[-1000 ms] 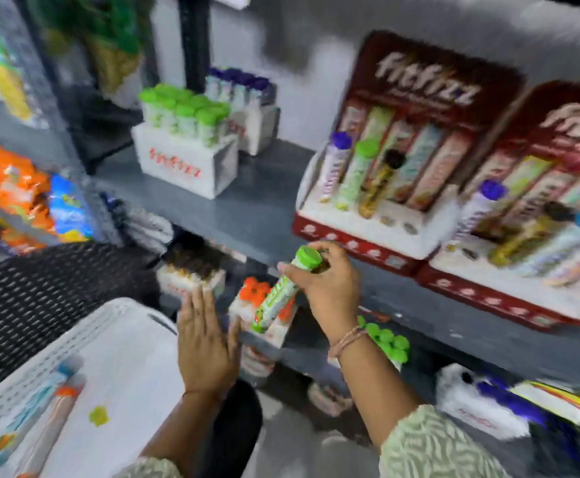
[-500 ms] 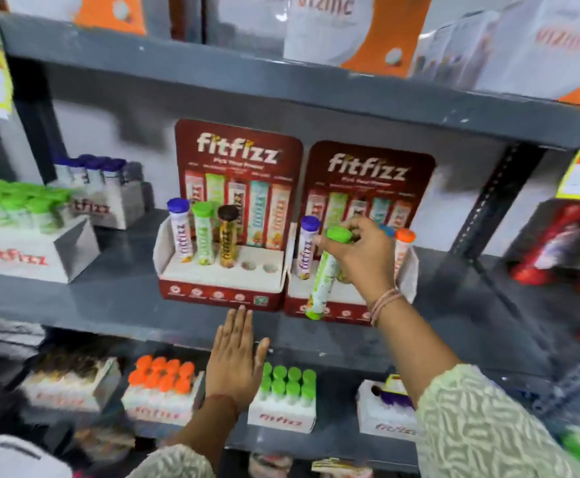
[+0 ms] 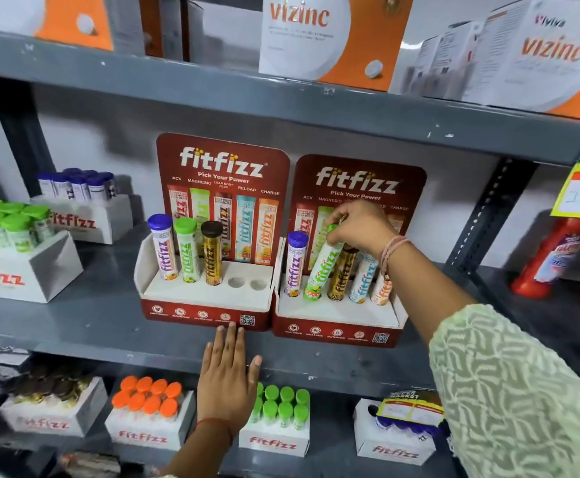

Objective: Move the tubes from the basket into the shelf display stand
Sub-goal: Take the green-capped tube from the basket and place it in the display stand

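The grey metal shelf [image 3: 85, 315] carries everything at the level of the hands, and its front edge runs just under the left hand's fingertips, with a bare strip of shelf between that edge and the stands. The shelf above [image 3: 281, 101] leaves open room over the stands' red backboards. Directly below the right hand [image 3: 361, 225] stands the right display stand [image 3: 336, 326], touching the left display stand [image 3: 209, 305], which sits just beyond the left hand [image 3: 228, 377].

The right hand is closed around the cap end of the green-capped tube [image 3: 321, 270], gripping it from above. That tube is white with green lettering and leans to the right, its foot in the 2nd hole of the right stand, between a purple-capped tube [image 3: 295, 263] to the left of the hand and a gold tube [image 3: 342, 274] under the wrist. 2 more tubes, 1 blue-lettered [image 3: 364, 281] and 1 orange-lettered [image 3: 383, 291], stand further right, partly hidden by the forearm.

The left hand lies flat and open, palm down against the shelf's front edge, holding nothing, its fingertips just touching the left stand's base. That stand holds 3 upright tubes with purple, green and brown caps [image 3: 185, 253], and 2 empty holes [image 3: 247, 282] lie just beyond the fingertips.
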Tool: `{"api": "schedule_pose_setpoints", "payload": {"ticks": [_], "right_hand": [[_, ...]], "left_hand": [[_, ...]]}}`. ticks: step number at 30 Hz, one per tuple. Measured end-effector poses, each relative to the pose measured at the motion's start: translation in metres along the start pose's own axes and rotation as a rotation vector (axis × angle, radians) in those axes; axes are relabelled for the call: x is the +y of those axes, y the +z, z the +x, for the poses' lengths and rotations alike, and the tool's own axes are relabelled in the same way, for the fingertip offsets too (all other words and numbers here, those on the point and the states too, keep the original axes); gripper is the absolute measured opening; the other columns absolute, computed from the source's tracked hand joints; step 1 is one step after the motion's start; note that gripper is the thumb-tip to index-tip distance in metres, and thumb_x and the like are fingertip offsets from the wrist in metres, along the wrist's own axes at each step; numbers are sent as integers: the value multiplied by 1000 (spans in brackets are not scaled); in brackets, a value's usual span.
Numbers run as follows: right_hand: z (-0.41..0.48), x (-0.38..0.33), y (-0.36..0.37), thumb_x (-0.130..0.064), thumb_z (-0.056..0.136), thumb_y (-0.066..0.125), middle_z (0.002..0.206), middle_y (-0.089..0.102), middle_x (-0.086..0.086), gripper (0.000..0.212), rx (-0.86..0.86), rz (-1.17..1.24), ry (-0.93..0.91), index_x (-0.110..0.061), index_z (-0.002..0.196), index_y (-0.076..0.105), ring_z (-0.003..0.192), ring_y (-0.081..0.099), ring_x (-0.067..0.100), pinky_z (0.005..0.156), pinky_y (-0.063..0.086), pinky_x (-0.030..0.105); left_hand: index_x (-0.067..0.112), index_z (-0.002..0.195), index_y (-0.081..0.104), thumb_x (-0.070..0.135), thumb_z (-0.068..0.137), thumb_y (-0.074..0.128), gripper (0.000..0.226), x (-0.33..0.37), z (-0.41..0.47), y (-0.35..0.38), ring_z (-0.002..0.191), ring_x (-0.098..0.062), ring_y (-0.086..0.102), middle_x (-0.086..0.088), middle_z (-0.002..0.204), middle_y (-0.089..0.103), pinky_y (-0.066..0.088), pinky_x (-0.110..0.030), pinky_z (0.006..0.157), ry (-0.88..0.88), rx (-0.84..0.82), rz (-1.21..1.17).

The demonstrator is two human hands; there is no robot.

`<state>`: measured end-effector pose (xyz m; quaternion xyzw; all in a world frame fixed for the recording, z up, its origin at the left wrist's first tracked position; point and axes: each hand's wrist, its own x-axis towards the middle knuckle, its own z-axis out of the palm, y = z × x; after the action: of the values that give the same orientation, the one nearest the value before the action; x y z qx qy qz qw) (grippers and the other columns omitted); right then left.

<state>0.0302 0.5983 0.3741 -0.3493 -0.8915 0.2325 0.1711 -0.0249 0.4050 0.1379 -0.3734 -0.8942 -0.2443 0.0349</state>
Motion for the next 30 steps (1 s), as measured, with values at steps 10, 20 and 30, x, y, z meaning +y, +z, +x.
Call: {"api": "schedule_pose_setpoints", "payload": {"ticks": [10,20,30], "right_hand": [[12,4,2,-9,67,78,124,64,7,39,-38,-189,-85,-12,105,70,113,57,21,86,38,20],[9,5,24,-7,68,77,125,62,9,36,-84,-237,-88,-16,103,70,110,59,27,94,48,35],[-29,-5,46,-27,77,69,128,60,7,51,388,-39,-256,-16,124,54,123,50,26,108,31,38]], "left_hand": [[20,131,-21,63,57,-39,88,0,-1,1,134,-18,-25,1,144,-24,-35,-19,96,6,-21,30],[8,138,17,61,77,-22,90,2,-1,-1,136,-26,5,-8,148,14,-19,-22,105,50,29,0],[9,138,5,48,86,8,65,-20,-15,-22,139,-30,2,-9,149,8,-14,-22,109,73,108,-44]]}}
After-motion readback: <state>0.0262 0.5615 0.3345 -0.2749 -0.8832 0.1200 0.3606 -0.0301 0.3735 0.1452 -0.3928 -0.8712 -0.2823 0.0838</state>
